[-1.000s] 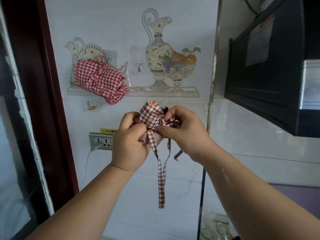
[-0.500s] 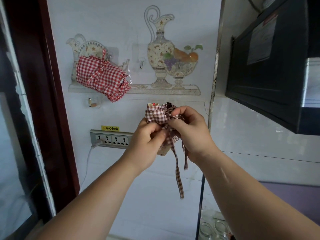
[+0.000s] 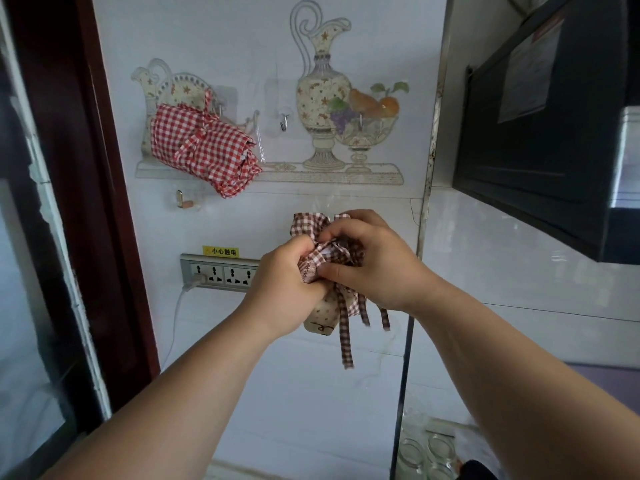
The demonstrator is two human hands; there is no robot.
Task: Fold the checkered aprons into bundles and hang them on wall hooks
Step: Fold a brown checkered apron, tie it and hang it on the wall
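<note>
One done: red bundle (image 3: 204, 147) hangs up-left of your fingers (image 3: 348, 228); left hand (image 3: 284, 289) and right hand (image 3: 377, 268) pinch the brown bundle (image 3: 308, 225) between them, tie looks unfinished, free hook (image 3: 284, 121) above.

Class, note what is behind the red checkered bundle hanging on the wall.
Behind the red checkered apron bundle, a cream jug-and-plate wall picture partly shows; its middle is covered.
</note>
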